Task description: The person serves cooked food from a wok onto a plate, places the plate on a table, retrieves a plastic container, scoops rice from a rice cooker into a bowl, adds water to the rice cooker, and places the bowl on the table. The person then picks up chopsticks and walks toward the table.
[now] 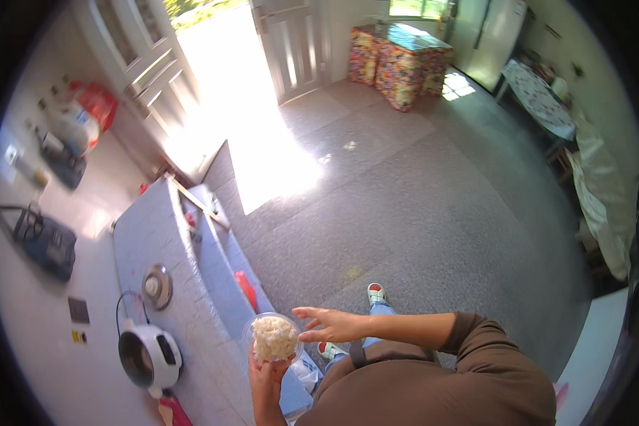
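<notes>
My left hand [269,375] holds a clear round plastic container from below. A mound of cooked white rice [274,338] fills the container, whose rim [248,326] shows around it. Just to the right, my right hand [333,326] hovers with fingers apart, pointing at the rim and holding nothing. A white rice cooker [165,362] stands with its dark inside showing on the grey-blue countertop [202,341] at the left. Beyond it on the counter lies a round metal lid with a knob [157,287].
Shelves [218,277] under the counter hold a red bag [245,289]. A double door [290,48] lets in bright sunlight. Farther off stand a table with a flowered cloth [399,66] and a refrigerator [484,42]. Bags [45,242] hang on the left wall.
</notes>
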A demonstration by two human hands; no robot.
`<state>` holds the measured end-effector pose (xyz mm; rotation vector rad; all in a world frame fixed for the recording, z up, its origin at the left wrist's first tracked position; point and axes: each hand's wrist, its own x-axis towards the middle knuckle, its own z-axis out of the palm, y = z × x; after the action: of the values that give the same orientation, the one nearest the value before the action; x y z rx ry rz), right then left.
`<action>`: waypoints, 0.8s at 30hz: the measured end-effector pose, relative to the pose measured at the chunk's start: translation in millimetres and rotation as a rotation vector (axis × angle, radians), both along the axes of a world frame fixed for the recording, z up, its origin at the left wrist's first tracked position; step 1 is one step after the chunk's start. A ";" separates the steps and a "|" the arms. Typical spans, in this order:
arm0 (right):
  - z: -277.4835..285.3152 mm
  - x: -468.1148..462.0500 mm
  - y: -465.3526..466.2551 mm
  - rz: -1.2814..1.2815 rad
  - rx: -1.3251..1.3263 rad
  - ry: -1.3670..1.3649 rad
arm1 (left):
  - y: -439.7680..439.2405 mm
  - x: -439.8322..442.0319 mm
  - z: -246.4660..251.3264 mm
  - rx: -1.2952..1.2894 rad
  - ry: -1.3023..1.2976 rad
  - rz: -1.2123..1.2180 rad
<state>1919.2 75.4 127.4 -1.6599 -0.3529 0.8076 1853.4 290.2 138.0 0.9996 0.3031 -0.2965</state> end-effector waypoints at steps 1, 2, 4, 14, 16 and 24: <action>3.1 7.0 -22.8 0.004 0.151 0.080 | -22.2 8.1 5.4 0.064 -0.004 -0.079; 9.0 13.0 -53.1 -0.063 0.253 0.135 | -49.6 26.3 20.4 0.114 -0.008 -0.174; 9.7 14.7 -121.5 -0.178 0.311 0.162 | -107.8 53.5 24.0 0.123 -0.007 -0.302; 9.9 7.7 -469.8 -0.896 0.561 0.293 | -477.3 193.2 18.8 0.052 0.242 -0.873; 11.4 11.0 -532.5 -1.021 0.585 0.313 | -555.4 211.2 24.3 0.088 0.261 -0.974; -28.4 78.3 -768.3 -1.353 0.674 0.295 | -836.2 314.0 1.9 0.063 0.235 -1.198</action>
<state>1997.5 -692.8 99.1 -0.7912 0.6274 -0.1321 2167.4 -546.1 140.0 1.1173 -0.1176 -1.5007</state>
